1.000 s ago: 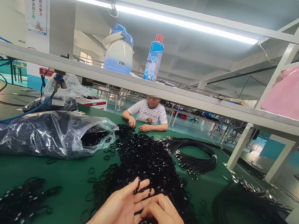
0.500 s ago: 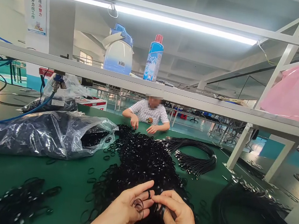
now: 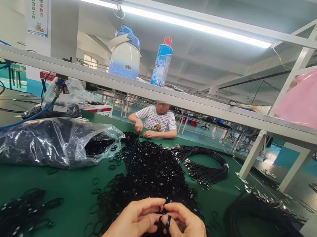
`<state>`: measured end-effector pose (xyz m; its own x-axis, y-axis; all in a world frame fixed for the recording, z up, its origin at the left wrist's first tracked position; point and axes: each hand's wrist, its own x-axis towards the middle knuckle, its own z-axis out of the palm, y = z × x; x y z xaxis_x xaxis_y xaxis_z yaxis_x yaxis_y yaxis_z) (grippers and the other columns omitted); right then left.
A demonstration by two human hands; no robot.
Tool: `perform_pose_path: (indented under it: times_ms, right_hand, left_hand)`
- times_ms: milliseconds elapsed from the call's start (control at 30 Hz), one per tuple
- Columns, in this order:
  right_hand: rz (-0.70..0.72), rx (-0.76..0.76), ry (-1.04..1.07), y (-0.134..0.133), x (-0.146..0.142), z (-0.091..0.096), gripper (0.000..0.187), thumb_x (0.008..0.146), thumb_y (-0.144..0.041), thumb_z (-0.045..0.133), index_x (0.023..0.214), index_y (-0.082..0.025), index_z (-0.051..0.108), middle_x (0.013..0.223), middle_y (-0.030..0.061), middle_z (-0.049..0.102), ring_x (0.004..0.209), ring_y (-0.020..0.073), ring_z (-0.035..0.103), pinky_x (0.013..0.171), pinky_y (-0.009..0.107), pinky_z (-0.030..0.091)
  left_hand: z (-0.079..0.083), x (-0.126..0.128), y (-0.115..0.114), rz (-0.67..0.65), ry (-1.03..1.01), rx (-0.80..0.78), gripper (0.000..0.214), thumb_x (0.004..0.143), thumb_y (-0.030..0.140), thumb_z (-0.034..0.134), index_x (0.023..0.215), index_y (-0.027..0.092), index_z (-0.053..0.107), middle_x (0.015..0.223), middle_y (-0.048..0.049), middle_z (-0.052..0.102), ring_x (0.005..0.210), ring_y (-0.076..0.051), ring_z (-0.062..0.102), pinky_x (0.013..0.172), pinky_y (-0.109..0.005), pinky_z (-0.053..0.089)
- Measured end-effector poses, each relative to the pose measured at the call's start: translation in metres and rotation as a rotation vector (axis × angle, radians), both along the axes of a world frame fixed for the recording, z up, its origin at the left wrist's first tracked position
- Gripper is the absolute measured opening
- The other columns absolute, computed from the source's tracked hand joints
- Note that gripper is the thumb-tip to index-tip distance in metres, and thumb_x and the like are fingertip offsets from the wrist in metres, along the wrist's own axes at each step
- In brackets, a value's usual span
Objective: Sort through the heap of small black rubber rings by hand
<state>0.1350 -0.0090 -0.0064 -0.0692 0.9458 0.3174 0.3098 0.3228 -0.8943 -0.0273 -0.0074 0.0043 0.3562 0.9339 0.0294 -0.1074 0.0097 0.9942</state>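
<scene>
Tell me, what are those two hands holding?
Small black rubber rings, pinched at their rims between the fingertips of the left hand and right hand.

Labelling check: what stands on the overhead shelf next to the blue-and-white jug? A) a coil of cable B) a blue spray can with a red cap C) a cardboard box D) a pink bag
B: a blue spray can with a red cap stands upright just right of the blue-and-white jug on the shelf.
</scene>
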Motion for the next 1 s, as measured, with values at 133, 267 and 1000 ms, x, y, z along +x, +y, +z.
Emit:
perform_pose_path:
  times_ms: [133,267,1000]
  right_hand:
    - [-0.013,-0.038,0.008,0.000,-0.001,0.000,0.023,0.076,-0.030,0.054,0.090,-0.017,0.067,0.068,0.0027,0.069,0.054,0.0169,0.064,0.052,0.024,0.051]
    - [-0.049,-0.018,-0.084,-0.003,0.004,0.005,0.022,0.075,-0.019,0.049,0.090,-0.019,0.065,0.080,0.0030,0.069,0.067,0.0173,0.065,0.062,0.026,0.052]
    - [-0.006,0.254,-0.653,0.002,0.024,0.004,0.023,0.077,-0.010,0.047,0.079,-0.025,0.064,0.081,-0.0005,0.063,0.068,0.0140,0.063,0.062,0.022,0.051]
  left_hand:
    - [0.005,0.002,-0.002,0.005,0.149,0.159,0.037,0.078,0.022,0.060,0.114,0.021,0.060,0.111,-0.0064,0.067,0.096,-0.022,0.063,0.078,-0.031,0.051]
    - [0.006,0.001,-0.004,0.062,0.316,0.245,0.036,0.075,0.014,0.057,0.109,0.023,0.064,0.096,-0.0012,0.071,0.087,-0.018,0.065,0.075,-0.025,0.051]
    - [0.015,-0.008,-0.014,0.092,0.762,0.615,0.027,0.081,0.013,0.055,0.096,0.029,0.069,0.087,0.0014,0.063,0.084,-0.015,0.057,0.072,-0.022,0.041]
